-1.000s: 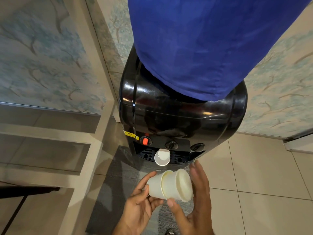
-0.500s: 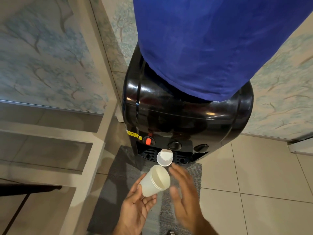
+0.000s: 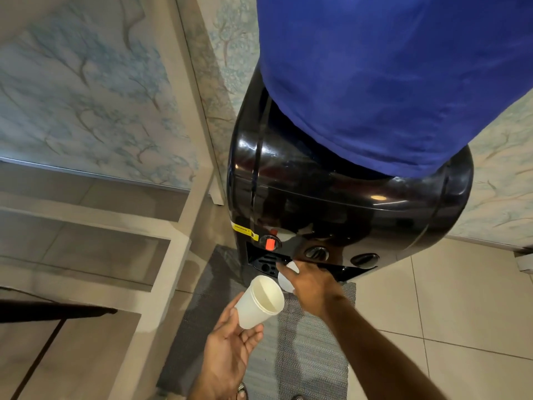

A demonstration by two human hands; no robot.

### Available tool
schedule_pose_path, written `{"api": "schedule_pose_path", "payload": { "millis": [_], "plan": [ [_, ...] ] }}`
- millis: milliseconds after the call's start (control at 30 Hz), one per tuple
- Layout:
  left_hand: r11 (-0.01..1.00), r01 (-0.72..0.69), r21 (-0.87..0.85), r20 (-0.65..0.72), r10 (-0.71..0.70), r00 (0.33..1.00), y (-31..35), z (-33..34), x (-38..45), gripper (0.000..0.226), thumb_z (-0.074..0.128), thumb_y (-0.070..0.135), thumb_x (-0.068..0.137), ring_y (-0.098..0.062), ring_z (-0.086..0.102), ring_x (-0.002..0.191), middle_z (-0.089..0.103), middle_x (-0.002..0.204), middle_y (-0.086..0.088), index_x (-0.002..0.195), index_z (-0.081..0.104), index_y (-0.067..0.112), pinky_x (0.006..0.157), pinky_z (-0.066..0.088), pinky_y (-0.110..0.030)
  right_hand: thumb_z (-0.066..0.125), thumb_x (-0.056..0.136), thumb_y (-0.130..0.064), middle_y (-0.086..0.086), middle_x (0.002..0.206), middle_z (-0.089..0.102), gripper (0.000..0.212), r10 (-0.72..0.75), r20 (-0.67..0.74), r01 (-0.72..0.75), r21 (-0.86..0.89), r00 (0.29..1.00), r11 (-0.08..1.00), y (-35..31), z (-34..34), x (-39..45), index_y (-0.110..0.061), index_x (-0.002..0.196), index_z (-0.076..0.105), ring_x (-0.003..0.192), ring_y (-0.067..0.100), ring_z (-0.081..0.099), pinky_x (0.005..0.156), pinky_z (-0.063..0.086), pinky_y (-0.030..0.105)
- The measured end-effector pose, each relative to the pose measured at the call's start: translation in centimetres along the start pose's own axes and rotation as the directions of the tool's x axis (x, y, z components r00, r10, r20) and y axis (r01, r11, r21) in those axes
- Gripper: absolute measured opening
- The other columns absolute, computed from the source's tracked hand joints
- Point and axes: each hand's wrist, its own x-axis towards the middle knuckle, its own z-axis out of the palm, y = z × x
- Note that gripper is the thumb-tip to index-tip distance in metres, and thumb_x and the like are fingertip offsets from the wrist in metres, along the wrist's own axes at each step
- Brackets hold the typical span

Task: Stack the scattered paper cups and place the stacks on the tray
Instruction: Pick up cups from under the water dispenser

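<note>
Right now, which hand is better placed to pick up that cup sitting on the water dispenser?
The right hand: it is already on the cup at the dispenser's drip tray. The left hand is busy holding the stacked cups.

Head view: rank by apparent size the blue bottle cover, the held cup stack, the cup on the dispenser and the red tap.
1. blue bottle cover
2. held cup stack
3. cup on the dispenser, mostly hidden by the right hand, so unsure
4. red tap

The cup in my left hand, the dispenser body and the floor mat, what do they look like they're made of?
Cup: matte white paper, going by its rolled rim and dull wall; the left hand grips it.
Dispenser body: probably glossy black plastic, since it mirrors the lights.
Floor mat: grey woven material with a visible ribbed weave; the fibre is unclear.
</note>
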Motion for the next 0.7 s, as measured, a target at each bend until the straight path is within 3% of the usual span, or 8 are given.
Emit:
{"api": "schedule_pose_path", "payload": {
  "millis": [100,200,300,367,467,600,700],
  "plan": [
    [1.000,-0.006,0.000,0.008,0.006,1.000,0.1,0.3,0.0,0.039,0.051,0.024,0.087,-0.027,0.065,0.062,0.071,0.093,-0.023,0.123,0.062,0.015,0.055,0.060,-0.033,0.061,0.091,-0.014,0.005,0.154,0.030,0.069,0.022,-0.023,-0.021,0.057,0.999,0.998,-0.2,0.6,-0.6,-0.036,0.148,0.029,0.135,0.030,0.039,0.098,0.050,0.044],
    [1.000,-0.021,0.009,0.021,0.020,1.000,0.1,0.4,-0.1,0.039,0.051,0.025,0.088,-0.026,0.064,0.061,0.070,0.094,-0.023,0.123,0.062,0.014,0.055,0.059,-0.032,0.066,0.089,-0.029,0.002,0.147,0.042,0.062,0.157,-0.140,-0.094,0.380,0.978,0.920,-0.5,0.5,-2.7,-0.031,0.146,0.041,0.128,0.023,0.046,0.099,0.049,0.037],
    [1.000,-0.029,0.010,0.020,0.029,0.999,0.2,0.5,-0.6,0.041,0.053,0.026,0.086,-0.026,0.064,0.060,0.068,0.093,-0.023,0.124,0.062,0.014,0.054,0.059,-0.032,0.083,0.074,-0.025,0.003,0.122,0.060,0.060,0.422,-0.200,-0.135,0.755,0.884,0.641,-1.2,-0.2,-5.7,-0.020,0.129,0.059,0.107,0.021,0.061,0.089,0.053,0.035],
    [1.000,-0.025,-0.004,0.018,0.025,1.000,0.3,0.7,-1.0,0.041,0.053,0.026,0.086,-0.026,0.064,0.061,0.069,0.095,-0.023,0.125,0.063,0.014,0.055,0.058,-0.033,0.091,0.064,-0.013,0.002,0.111,0.065,0.060,0.578,-0.096,-0.142,0.925,0.810,0.352,-1.6,-0.6,-7.8,-0.021,0.115,0.062,0.095,0.019,0.066,0.074,0.057,0.033],
    [0.999,-0.023,-0.024,0.027,0.024,0.999,0.7,1.1,-2.1,0.039,0.054,0.027,0.087,-0.027,0.064,0.063,0.069,0.096,-0.024,0.123,0.066,0.017,0.056,0.058,-0.034,0.090,0.055,0.004,0.005,0.112,0.066,0.071,0.598,0.052,-0.067,0.998,0.800,0.003,-1.7,-0.9,-10.8,-0.017,0.117,0.062,0.093,0.017,0.065,0.060,0.054,0.019],
    [0.999,-0.021,-0.040,0.058,0.024,0.998,1.4,2.6,-4.1,0.034,0.057,0.027,0.085,-0.029,0.065,0.062,0.069,0.093,-0.024,0.114,0.073,0.020,0.056,0.059,-0.035,0.088,0.033,-0.017,0.015,0.105,0.071,0.077,0.553,0.057,0.086,0.970,0.831,-0.230,-2.2,-3.8,-14.4,-0.017,0.109,0.073,0.094,0.032,0.066,0.062,0.055,0.028],
    [0.999,-0.018,-0.044,0.108,0.023,0.994,2.0,4.5,-5.9,0.033,0.057,0.027,0.083,-0.030,0.065,0.062,0.070,0.094,-0.024,0.110,0.075,0.021,0.055,0.059,-0.036,0.099,0.028,-0.034,0.007,0.112,0.073,0.089,0.517,-0.012,0.185,0.940,0.856,-0.285,-3.7,-7.1,-16.2,-0.026,0.113,0.071,0.103,0.028,0.068,0.074,0.057,0.038]
  ]
}}
